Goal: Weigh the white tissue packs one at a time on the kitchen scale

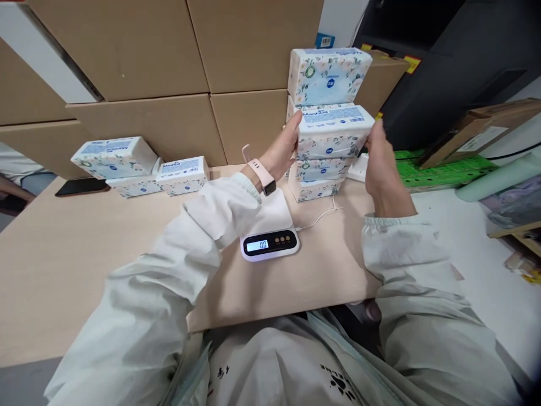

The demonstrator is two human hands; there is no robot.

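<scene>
A pack of tissues (333, 138) with a floral print is clasped at its two ends between my left hand (281, 149) and my right hand (382, 169). It is in front of a stack of similar packs at the table's back right, with a top pack (329, 79) above it and a bottom pack (319, 190) below. Whether the held pack touches the stack I cannot tell. Under my left forearm sits a white digital scale (270, 245), its display reading 0.0. My sleeve hides part of its plate.
More tissue packs (114, 158) lie at the back left, beside a dark phone (82, 187). Cardboard boxes (249, 48) form a wall behind the wooden table (84, 270). A white cable (316, 221) runs from the scale. Another person's arm (14, 189) shows at far left.
</scene>
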